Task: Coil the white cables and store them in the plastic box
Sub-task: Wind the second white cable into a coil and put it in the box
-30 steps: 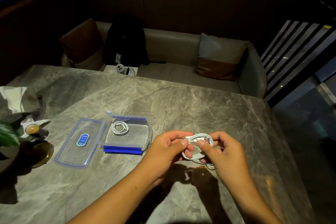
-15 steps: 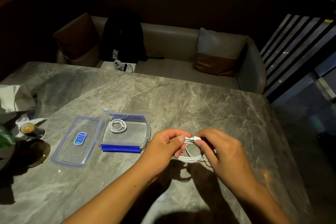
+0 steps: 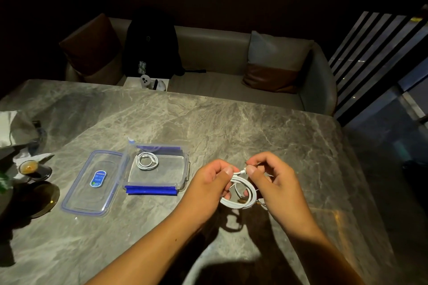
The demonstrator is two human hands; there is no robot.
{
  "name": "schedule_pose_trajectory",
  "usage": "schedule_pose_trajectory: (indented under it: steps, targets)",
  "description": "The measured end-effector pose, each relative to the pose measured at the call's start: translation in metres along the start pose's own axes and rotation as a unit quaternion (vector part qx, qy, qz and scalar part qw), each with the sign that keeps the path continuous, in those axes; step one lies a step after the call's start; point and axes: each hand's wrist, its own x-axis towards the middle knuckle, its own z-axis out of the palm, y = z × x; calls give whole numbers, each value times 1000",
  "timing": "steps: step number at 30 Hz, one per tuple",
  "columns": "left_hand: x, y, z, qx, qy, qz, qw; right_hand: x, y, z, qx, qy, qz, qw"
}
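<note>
white cable coil, several loops, is held off the worktop between both hands, toward the near middle.

left grip: thumb and curled fingers pinching the gathered loops at the top of the coil. right grip: thumb and forefinger pinching the plug end where it meets the loops. neither grip is spread. what hangs below the right grip is too blurred for me to read.

plastic box, lid off, stands on the worktop to the left of the hands, near the left grip and apart from it. its long axis runs left to right across the worktop, with a blue clip along the near wall. one coiled cable already lies inside, toward the far left corner. lid lies flat just beside the box on its left.

judgement: this coil looks nearly finished, and the plug end wants tucking against the loops. the coming move turns on one relation: the box lies left of the coil, on the left grip's side. the left grip is therefore the nearer carrier, and should set the coil down right of the stored one. risk: the loops may spring open on release.
</note>
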Motion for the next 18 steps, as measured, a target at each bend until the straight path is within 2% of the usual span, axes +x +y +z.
schedule_pose_trajectory:
  steps: [4, 7, 10, 15, 18]
  targets:
    - [1, 2, 0, 1, -1, 8, 1000, 4, 9, 0, -41, -16, 15, 999]
    - [3, 2, -2, 30, 12, 16, 999, 6, 14, 1, -105, 14, 0, 994]
    - [5, 1, -1, 41, 36, 16, 998, 6, 9, 5, -100, 17, -4, 995]
    - [9, -2, -4, 60, 77, 33, 995, 0, 6, 8, -61, -109, 46, 991]
    - [11, -6, -2, 61, 68, 35, 995, -1, 10, 13, -33, -129, 60, 989]
